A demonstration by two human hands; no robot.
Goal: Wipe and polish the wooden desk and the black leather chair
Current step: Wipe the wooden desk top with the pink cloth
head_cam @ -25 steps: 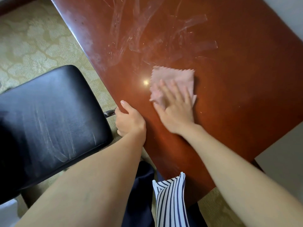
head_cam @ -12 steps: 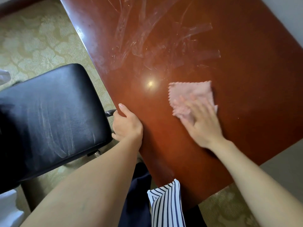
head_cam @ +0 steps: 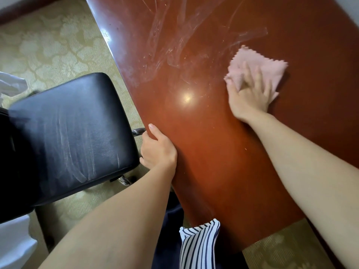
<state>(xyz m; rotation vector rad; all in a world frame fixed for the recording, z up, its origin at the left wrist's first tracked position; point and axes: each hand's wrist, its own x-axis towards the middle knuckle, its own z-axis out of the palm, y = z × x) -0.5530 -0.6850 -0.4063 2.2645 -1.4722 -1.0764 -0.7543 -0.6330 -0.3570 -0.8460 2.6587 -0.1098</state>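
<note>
A reddish-brown wooden desk (head_cam: 213, 144) fills the middle and right of the view, with wet smear marks across its far part. My right hand (head_cam: 250, 94) lies flat with spread fingers on a pink cloth (head_cam: 256, 65) and presses it onto the desktop. My left hand (head_cam: 158, 150) grips the desk's left edge, thumb on top and fingers curled under. The black leather chair (head_cam: 64, 136) stands left of the desk, its seat streaked with pale wipe marks.
Patterned beige carpet (head_cam: 48, 45) covers the floor around the chair. White fabric (head_cam: 11, 245) shows at the lower left and left edge. My striped top (head_cam: 198, 247) hangs at the bottom centre. A chrome chair part (head_cam: 138, 131) sticks out near my left thumb.
My right hand has slid the pink cloth to the right and a little farther across the desktop. My left hand has stayed on the desk edge.
</note>
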